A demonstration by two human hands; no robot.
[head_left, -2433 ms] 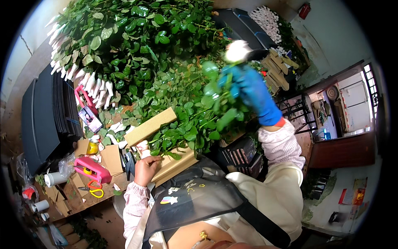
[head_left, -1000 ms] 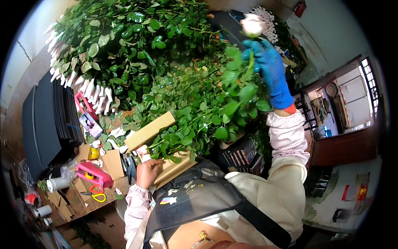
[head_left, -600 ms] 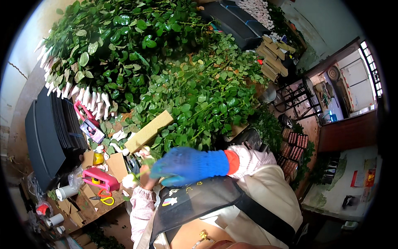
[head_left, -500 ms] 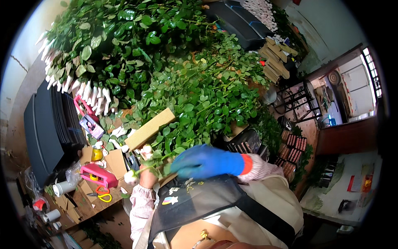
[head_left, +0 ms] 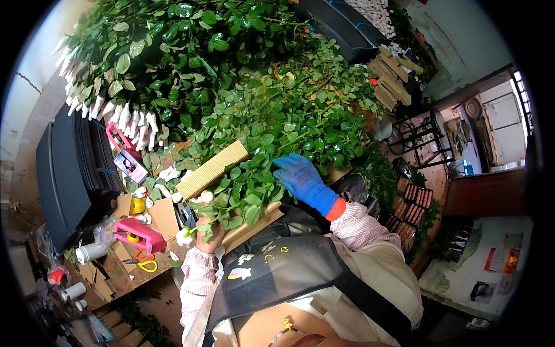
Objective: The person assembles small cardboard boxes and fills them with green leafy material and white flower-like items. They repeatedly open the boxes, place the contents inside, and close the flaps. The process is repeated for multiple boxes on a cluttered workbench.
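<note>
My left hand (head_left: 209, 237) is bare and grips a bunch of white rose stems (head_left: 231, 205), whose buds (head_left: 184, 236) point left over the bench. My right hand (head_left: 300, 176), in a blue glove with a red cuff, rests open on the leafy stems (head_left: 300, 121) piled in front of me. A corrugated cardboard sheet (head_left: 211, 170) lies among the leaves just left of the gloved hand. A larger heap of green rose stems with white wrapped buds (head_left: 130, 124) fills the far left of the bench.
Left of the stems sit a stack of black trays (head_left: 63, 173), a pink tool (head_left: 139, 234), yellow-handled scissors (head_left: 143, 265) and small cardboard pieces (head_left: 165, 217). Cardboard stacks (head_left: 396, 84) and a black metal rack (head_left: 419, 136) stand at the right.
My right hand came down from high above the pile, where it held up a leafy stem, swept across my chest, and now rests on the leaves. The left hand kept its bunch.
</note>
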